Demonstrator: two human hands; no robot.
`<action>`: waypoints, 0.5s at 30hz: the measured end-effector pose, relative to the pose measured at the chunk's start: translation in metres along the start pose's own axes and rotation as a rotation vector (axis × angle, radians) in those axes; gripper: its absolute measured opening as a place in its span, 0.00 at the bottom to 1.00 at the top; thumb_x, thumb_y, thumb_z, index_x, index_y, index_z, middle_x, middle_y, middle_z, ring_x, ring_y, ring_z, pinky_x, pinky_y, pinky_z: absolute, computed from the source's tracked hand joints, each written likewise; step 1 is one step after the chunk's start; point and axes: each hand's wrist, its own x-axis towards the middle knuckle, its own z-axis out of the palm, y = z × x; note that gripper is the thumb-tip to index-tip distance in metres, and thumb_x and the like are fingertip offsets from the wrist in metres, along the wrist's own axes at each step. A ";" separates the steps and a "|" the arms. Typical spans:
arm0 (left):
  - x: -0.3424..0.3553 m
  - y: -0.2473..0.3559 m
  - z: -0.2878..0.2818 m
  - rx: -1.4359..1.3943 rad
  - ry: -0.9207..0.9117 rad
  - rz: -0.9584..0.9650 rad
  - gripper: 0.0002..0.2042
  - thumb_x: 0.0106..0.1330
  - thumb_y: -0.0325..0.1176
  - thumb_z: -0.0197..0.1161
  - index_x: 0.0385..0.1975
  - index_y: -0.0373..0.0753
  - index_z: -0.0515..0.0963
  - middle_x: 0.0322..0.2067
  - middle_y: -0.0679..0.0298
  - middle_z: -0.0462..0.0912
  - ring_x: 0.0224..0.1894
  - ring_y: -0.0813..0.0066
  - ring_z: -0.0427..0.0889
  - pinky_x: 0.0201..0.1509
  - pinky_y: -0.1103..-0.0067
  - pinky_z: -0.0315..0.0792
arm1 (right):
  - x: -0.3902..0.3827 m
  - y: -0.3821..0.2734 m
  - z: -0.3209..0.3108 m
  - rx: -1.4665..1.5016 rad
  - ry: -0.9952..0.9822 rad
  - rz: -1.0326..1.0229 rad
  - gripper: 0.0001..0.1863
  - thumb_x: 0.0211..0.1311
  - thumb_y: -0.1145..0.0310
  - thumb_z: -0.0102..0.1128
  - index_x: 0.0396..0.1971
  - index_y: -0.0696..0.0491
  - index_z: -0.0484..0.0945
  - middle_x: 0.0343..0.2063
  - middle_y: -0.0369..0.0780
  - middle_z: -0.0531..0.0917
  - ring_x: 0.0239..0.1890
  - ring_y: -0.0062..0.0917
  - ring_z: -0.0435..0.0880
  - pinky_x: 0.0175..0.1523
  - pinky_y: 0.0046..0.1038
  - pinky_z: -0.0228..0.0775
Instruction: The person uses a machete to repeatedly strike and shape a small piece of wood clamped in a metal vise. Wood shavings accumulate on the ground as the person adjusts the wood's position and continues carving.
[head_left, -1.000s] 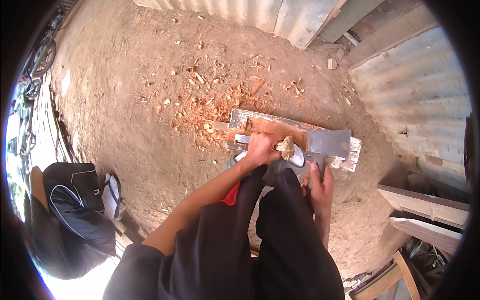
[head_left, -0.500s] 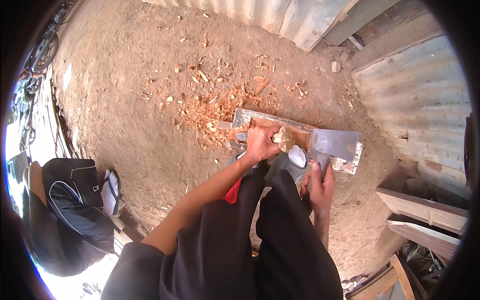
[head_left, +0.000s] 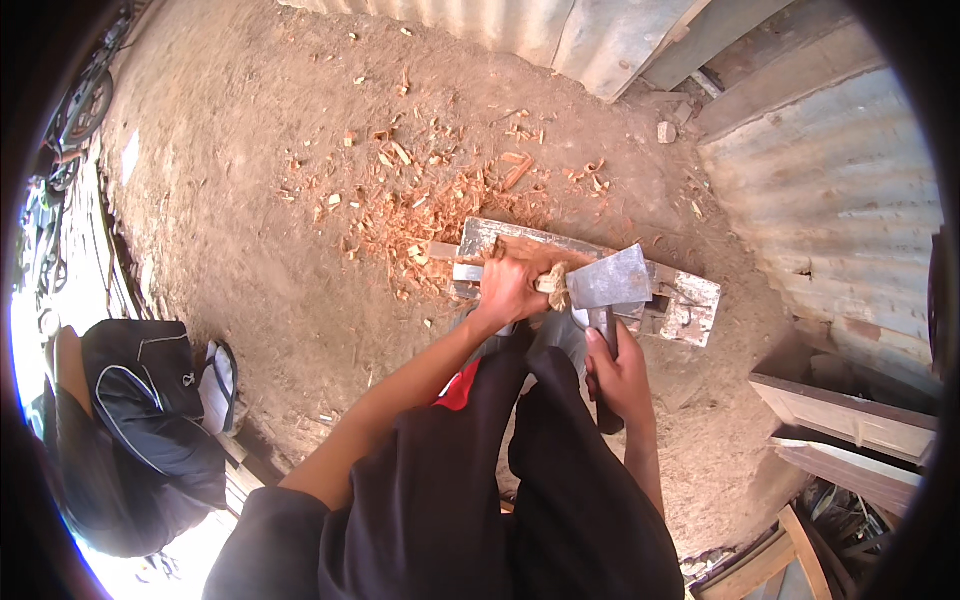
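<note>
My left hand (head_left: 510,290) is closed round what looks like a wooden-handled chisel (head_left: 556,287), its top frayed and battered; the lower part is hidden by the hand. It is held over a reddish wood piece (head_left: 518,244) on a low, worn plank bench (head_left: 692,310). In my right hand (head_left: 625,375) is the handle of a hatchet with a broad, flat grey head (head_left: 610,278). That head is right beside the frayed handle top; whether they touch I cannot tell.
Reddish shavings and chips (head_left: 430,215) lie on the dirt floor beyond the bench. Corrugated metal sheets (head_left: 830,200) stand at the right, above a wooden drawer-like box (head_left: 845,405). At the left are a black bag (head_left: 150,400) and a bicycle wheel (head_left: 90,105).
The hatchet has swung leftward to the frayed handle top, uncovering the right part of the bench. My left hand has shifted slightly left, and the handle top tilts more to the right.
</note>
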 end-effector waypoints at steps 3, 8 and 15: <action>0.000 -0.003 -0.003 -0.021 -0.063 0.063 0.15 0.52 0.49 0.72 0.37 0.50 0.88 0.20 0.56 0.83 0.24 0.52 0.84 0.27 0.61 0.75 | -0.003 0.004 -0.006 0.042 0.048 -0.015 0.11 0.78 0.62 0.55 0.44 0.55 0.74 0.18 0.33 0.73 0.16 0.15 0.73 0.20 0.22 0.65; -0.006 0.018 0.003 -0.235 -0.058 0.234 0.16 0.50 0.41 0.72 0.39 0.45 0.86 0.22 0.54 0.84 0.26 0.51 0.84 0.28 0.60 0.73 | -0.023 -0.013 -0.018 -0.048 0.104 0.008 0.13 0.78 0.60 0.56 0.43 0.56 0.74 0.18 0.33 0.75 0.15 0.16 0.74 0.19 0.23 0.66; 0.006 0.022 0.002 -0.307 -0.021 0.130 0.16 0.50 0.37 0.72 0.40 0.42 0.85 0.24 0.50 0.84 0.29 0.47 0.84 0.32 0.59 0.75 | -0.036 -0.021 -0.026 -0.116 0.115 0.021 0.13 0.80 0.61 0.51 0.50 0.56 0.74 0.17 0.32 0.71 0.14 0.14 0.70 0.18 0.20 0.62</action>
